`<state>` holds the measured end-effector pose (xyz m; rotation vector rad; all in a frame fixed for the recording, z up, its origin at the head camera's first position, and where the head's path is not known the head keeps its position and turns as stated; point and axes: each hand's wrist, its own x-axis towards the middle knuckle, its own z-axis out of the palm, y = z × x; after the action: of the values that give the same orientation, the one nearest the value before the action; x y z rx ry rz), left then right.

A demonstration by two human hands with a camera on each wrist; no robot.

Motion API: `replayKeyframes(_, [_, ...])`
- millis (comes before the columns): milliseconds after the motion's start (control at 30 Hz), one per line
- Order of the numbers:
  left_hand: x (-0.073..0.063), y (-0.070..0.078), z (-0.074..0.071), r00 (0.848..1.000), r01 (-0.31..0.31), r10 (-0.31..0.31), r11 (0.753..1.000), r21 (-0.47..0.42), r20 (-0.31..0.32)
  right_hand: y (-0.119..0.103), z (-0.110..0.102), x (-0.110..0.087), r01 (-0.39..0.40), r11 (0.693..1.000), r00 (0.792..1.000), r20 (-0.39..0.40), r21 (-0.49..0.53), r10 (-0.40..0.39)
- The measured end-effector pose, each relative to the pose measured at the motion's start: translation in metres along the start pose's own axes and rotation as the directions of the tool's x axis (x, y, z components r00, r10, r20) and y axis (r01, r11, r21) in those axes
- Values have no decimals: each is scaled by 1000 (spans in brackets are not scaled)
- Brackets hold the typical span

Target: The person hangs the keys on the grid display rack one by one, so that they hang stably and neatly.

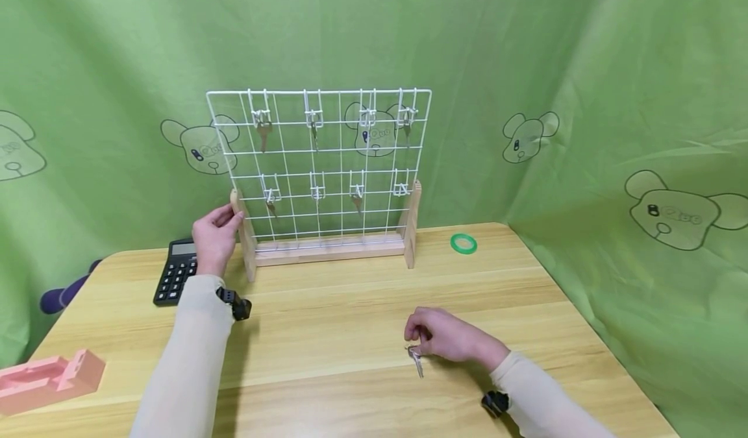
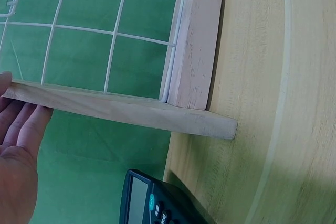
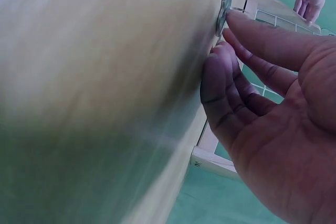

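Note:
My left hand [image 1: 215, 240] grips the left wooden upright [image 1: 245, 246] of a white wire grid rack [image 1: 341, 148]. In the left wrist view, its thumb lies on one side of the wood and the fingers on the other. Several keys hang from double-wire hooks on the grid, among them a brownish key [image 1: 263, 137] at the upper left. Low over the table's front right part, my right hand [image 1: 452, 335] pinches a silver key [image 1: 417, 364] by its ring end, the blade pointing toward me. In the right wrist view, the key [image 3: 223, 14] shows edge-on beside the thumb tip.
Beside the left forearm lies a black calculator [image 1: 175, 276], partly covered by the hand. A pink holder [image 1: 52, 381] sits at the table's left edge. A green ring [image 1: 463, 243] lies right of the rack. Green cloth [image 1: 467, 48] hangs behind the wooden table [image 1: 327, 334].

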<state>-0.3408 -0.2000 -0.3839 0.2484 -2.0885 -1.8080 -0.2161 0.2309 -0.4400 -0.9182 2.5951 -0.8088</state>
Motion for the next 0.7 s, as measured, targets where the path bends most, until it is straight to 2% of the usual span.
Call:
replayKeyframes(467, [0, 1, 0, 1000, -3, 3, 1000, -6, -6, 0, 2, 3, 9, 1000, 1000, -17, 21, -9])
replayKeyframes(700, [-1, 1, 0, 1000, -7, 7, 1000, -13, -4, -2, 0, 1, -4, 997, 997, -78, 77, 10])
